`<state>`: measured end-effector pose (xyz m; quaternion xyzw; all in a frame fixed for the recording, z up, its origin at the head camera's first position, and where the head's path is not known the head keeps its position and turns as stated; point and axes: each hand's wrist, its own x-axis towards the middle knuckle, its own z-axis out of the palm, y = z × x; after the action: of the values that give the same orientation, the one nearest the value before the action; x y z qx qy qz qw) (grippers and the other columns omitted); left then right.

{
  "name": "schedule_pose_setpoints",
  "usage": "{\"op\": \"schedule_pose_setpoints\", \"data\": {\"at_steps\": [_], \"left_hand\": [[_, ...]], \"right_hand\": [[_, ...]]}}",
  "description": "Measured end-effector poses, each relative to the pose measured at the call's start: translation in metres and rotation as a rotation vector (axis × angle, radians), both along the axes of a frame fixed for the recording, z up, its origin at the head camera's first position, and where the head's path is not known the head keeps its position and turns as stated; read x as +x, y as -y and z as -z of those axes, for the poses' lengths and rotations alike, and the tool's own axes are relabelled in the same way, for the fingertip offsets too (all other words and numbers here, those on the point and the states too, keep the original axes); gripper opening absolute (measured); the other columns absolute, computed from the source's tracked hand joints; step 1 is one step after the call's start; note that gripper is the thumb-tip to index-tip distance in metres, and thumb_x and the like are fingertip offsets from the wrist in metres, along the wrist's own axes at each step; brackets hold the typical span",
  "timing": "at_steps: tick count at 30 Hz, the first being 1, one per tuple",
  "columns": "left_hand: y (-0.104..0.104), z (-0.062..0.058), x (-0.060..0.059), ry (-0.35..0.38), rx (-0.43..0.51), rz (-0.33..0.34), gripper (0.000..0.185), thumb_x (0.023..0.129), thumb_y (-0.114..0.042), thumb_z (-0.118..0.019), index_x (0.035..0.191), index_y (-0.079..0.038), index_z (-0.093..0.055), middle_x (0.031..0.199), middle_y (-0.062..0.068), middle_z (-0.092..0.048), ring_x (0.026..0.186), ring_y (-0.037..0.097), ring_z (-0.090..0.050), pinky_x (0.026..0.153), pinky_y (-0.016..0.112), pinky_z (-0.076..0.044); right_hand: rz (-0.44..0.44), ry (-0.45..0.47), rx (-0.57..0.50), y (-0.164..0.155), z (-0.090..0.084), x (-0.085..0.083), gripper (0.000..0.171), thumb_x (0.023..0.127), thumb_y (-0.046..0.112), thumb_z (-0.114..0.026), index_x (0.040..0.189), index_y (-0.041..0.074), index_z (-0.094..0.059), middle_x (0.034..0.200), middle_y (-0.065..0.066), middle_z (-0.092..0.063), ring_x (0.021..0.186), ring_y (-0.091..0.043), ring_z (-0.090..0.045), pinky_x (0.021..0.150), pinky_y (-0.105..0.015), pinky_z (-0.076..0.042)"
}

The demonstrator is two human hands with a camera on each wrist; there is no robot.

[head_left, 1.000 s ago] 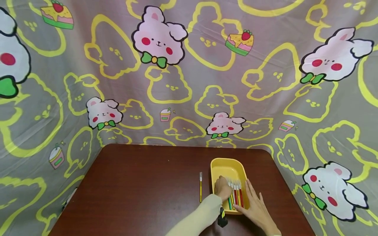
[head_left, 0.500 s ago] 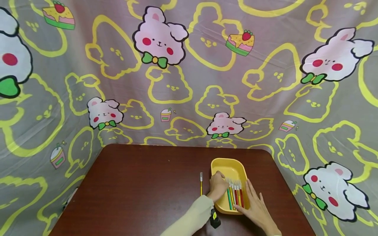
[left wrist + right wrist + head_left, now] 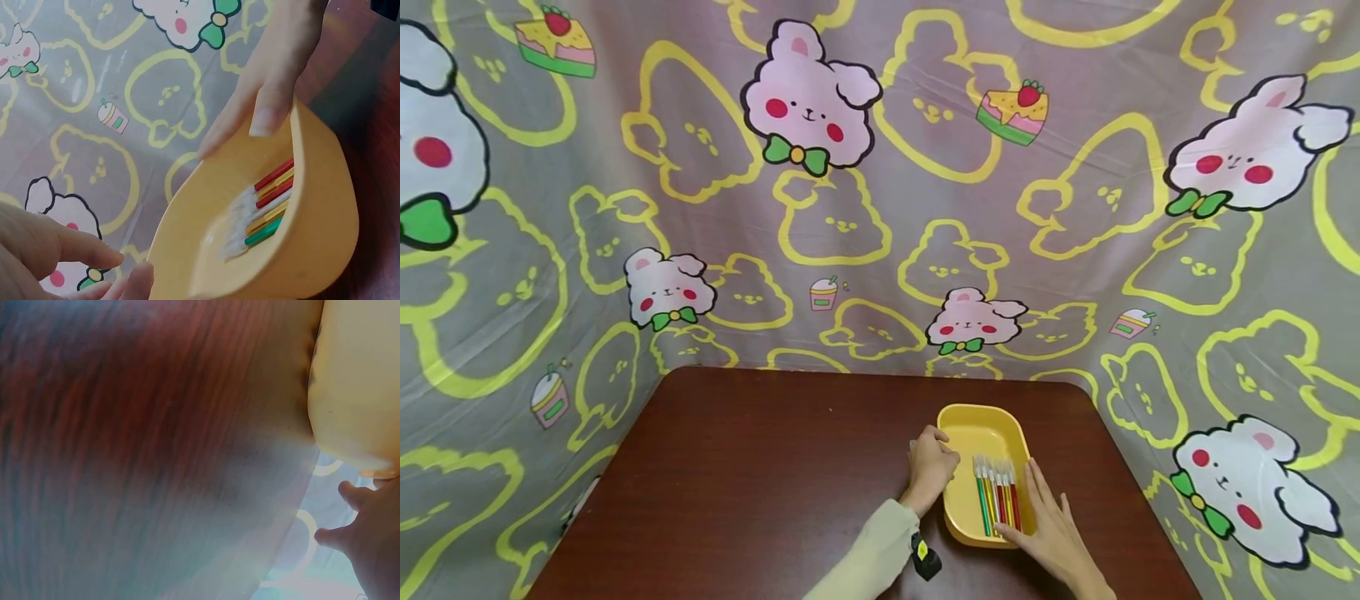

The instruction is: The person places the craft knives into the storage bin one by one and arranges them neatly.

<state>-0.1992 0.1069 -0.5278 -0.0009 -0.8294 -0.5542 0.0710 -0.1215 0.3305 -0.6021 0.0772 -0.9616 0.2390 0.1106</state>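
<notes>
- The loose paintbrush is lying on the brown table (image 3: 760,483) just left of the yellow tray (image 3: 981,425), but the left hand (image 3: 931,467) is covering it in the head view, so I cannot tell whether the curled fingers are actually pinching it.
- If the grip is catching only the thin handle, the brush is likely slipping or rolling away across the smooth wood.
- The right hand (image 3: 1051,527) is lying flat, fingers straight, steadying the tray's right rim; pressing unevenly is risking tipping the tray.
- The brushes in the tray (image 3: 996,496) are resting side by side; a tilt or a knock from the left hand could be scattering them.
</notes>
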Motion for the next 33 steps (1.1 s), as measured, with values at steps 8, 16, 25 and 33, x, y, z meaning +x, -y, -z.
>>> {"op": "schedule_pose_setpoints", "data": {"at_steps": [8, 16, 25, 33], "left_hand": [[0.012, 0.027, -0.007, -0.053, -0.032, -0.048, 0.019, 0.073, 0.0, -0.075, 0.089, -0.007, -0.068, 0.067, -0.004, -0.067, 0.062, 0.015, -0.061, 0.064, 0.037, -0.055], [0.026, 0.042, -0.008, -0.037, -0.072, -0.102, 0.019, 0.07, 0.001, -0.073, 0.085, -0.008, -0.067, 0.065, -0.004, -0.066, 0.062, 0.02, -0.063, 0.061, 0.042, -0.053], [0.044, 0.035, -0.003, 0.053, -0.133, -0.166, 0.019, 0.071, 0.002, -0.078, 0.087, -0.003, -0.069, 0.072, 0.0, -0.071, 0.072, 0.032, -0.069, 0.066, 0.046, -0.054], [0.05, 0.048, -0.003, 0.075, -0.157, -0.191, 0.021, 0.07, 0.003, -0.079, 0.088, -0.002, -0.069, 0.075, 0.003, -0.07, 0.072, 0.03, -0.067, 0.064, 0.043, -0.053]], "right_hand": [[-0.001, 0.007, -0.005, -0.001, 0.0, 0.0, 0.115, 0.084, 0.051, -0.084, 0.166, -0.001, -0.022, 0.172, -0.022, -0.02, 0.138, -0.058, -0.046, 0.108, -0.084, -0.02], [0.0, 0.005, -0.02, 0.0, 0.002, 0.0, 0.114, 0.085, 0.052, -0.083, 0.166, -0.001, -0.022, 0.176, -0.016, -0.014, 0.137, -0.059, -0.047, 0.109, -0.083, -0.02], [0.004, 0.027, -0.028, 0.001, 0.0, -0.001, 0.114, 0.086, 0.052, -0.083, 0.167, 0.0, -0.02, 0.175, -0.017, -0.014, 0.14, -0.058, -0.044, 0.11, -0.083, -0.019], [0.003, 0.026, -0.013, 0.001, -0.002, 0.0, 0.116, 0.085, 0.053, -0.083, 0.166, -0.001, -0.021, 0.173, -0.022, -0.019, 0.14, -0.057, -0.044, 0.109, -0.083, -0.019]]}}
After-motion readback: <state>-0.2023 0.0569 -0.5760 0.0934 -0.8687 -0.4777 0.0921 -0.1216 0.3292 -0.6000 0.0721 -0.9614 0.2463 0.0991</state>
